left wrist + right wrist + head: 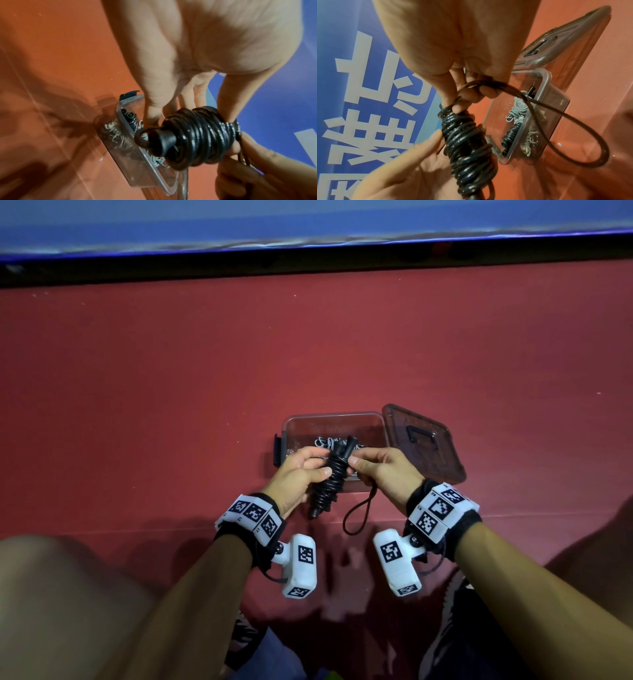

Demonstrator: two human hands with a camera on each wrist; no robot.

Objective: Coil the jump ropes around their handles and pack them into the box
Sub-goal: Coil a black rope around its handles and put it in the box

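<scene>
A black jump rope (pixel 330 479) (pixel 195 136) (pixel 467 146) is coiled tightly round its handles, held in the air just in front of a clear plastic box (pixel 294 424) (pixel 123 112) (pixel 546 81). My left hand (pixel 298 474) (pixel 188 54) grips the coiled bundle from the left, thumb across the coils. My right hand (pixel 383 470) (pixel 453 47) pinches the last loose loop of rope (pixel 359 515) (pixel 573 142), which hangs below it. In the box lie a coiled black rope (pixel 511 134) and a grey rope (pixel 517 112) (pixel 118 136).
The box's dark clear lid (pixel 424 445) (pixel 565 39) lies open to the right of the box on the red floor (pixel 171 388). A black latch (pixel 276 448) sticks out at the box's left end. A blue wall panel (pixel 308 224) runs along the far side. My knees frame the bottom corners.
</scene>
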